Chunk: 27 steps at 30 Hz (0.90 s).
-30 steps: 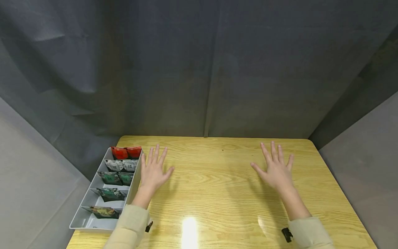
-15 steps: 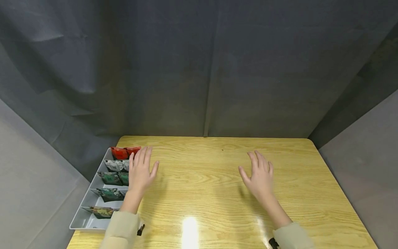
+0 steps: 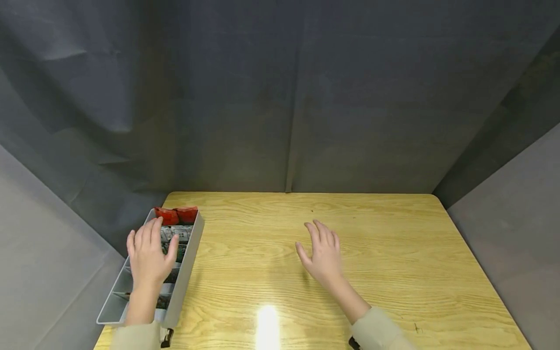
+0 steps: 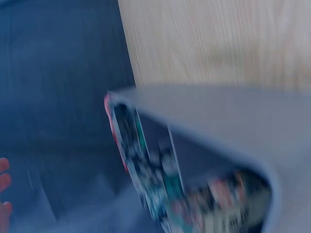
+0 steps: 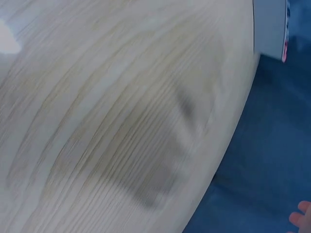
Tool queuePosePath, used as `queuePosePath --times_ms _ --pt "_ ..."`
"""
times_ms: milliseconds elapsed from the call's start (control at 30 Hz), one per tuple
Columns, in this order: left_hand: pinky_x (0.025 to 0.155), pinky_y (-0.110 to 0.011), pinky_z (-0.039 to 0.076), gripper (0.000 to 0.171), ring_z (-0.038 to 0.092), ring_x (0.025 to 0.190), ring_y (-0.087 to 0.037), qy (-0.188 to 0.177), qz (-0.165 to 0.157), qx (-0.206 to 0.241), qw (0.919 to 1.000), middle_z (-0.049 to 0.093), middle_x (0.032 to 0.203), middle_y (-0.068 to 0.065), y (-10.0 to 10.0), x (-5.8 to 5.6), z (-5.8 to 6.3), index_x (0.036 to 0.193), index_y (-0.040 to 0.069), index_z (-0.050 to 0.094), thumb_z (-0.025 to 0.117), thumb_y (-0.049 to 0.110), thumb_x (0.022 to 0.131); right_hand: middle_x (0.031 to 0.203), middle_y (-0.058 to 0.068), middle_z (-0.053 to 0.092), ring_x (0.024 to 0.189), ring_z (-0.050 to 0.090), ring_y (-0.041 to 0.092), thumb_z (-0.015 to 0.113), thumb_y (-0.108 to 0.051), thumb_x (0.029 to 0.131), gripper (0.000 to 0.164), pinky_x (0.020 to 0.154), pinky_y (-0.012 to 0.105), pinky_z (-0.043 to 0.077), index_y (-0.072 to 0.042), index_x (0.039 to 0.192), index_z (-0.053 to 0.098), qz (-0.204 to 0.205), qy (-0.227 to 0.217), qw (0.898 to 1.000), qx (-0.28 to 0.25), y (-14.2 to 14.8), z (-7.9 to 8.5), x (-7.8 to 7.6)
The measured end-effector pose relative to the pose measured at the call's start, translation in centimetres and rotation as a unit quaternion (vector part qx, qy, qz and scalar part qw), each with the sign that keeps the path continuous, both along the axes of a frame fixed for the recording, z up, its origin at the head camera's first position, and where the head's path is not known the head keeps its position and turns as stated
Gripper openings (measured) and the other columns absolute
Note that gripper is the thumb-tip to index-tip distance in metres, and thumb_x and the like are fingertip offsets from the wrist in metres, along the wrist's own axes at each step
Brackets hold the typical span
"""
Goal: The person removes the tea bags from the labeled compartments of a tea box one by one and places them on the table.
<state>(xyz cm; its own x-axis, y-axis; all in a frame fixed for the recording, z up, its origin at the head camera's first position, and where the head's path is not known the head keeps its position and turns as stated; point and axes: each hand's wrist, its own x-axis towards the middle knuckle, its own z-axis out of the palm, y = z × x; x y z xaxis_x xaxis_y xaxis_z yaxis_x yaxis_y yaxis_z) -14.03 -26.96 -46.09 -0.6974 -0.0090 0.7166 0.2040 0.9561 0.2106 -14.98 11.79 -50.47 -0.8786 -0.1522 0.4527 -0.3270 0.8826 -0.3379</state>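
In the head view my left hand (image 3: 149, 257) hovers over the grey compartment tray (image 3: 189, 272), fingers relaxed and nothing held. It covers much of the tray's left and middle. Red packets (image 3: 177, 215) stand in the farthest compartment, with white-grey packets (image 3: 181, 233) in front of them. Green packets (image 3: 178, 253) show beyond the thumb, and more dark packets are partly hidden. The left wrist view gives a blurred look at a patterned packet (image 4: 228, 204) in the nearest compartment. My right hand (image 3: 324, 257) is above the middle of the table, fingers loosely spread, holding nothing.
The tray stands along the left edge of the wooden table (image 3: 253, 233). A dark curtain (image 3: 227, 97) hangs behind the table's far edge. Pale grey panels flank it, one at the left (image 3: 43, 262) and one at the right (image 3: 516, 228).
My left hand has moved left from beside the tray to over it. My right hand has moved left toward the table's middle. The fingers of both hands have become less spread.
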Motion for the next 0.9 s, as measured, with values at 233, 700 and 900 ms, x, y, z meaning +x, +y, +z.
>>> queuePosePath --times_ms 233,700,900 --pt "0.103 -0.057 0.019 0.065 0.04 0.109 -0.043 -0.009 0.022 -0.003 0.9997 0.05 0.118 -0.025 -4.7 1.9 0.6 0.122 -0.004 0.048 0.035 0.051 0.089 0.135 0.014 0.039 0.124 0.035 0.032 0.047 -0.043 0.089 0.054 0.103 0.053 0.023 -0.013 0.132 0.038 0.027 -0.029 0.999 0.012 -4.1 -0.2 0.0" --pt "0.096 -0.057 0.023 0.04 0.039 0.107 -0.042 -0.122 0.032 -0.021 0.9917 0.049 0.115 -0.025 -12.8 5.2 -2.2 0.121 0.0 0.047 0.045 0.029 0.093 0.138 0.009 0.036 0.127 0.033 0.026 0.039 -0.046 0.092 0.051 0.104 0.05 0.026 -0.018 0.134 0.035 0.075 -0.073 0.99 0.099 -11.4 -0.3 0.4" --pt "0.096 -0.059 0.021 0.04 0.037 0.107 -0.044 -0.189 0.027 -0.027 0.9812 0.045 0.117 -0.026 -15.3 6.1 -4.0 0.127 0.001 0.042 0.044 0.023 0.094 0.139 0.007 0.034 0.128 0.032 0.023 0.035 -0.048 0.093 0.052 0.104 0.048 0.028 -0.018 0.135 0.033 0.1 -0.089 0.98 0.147 -14.3 -0.1 0.8"
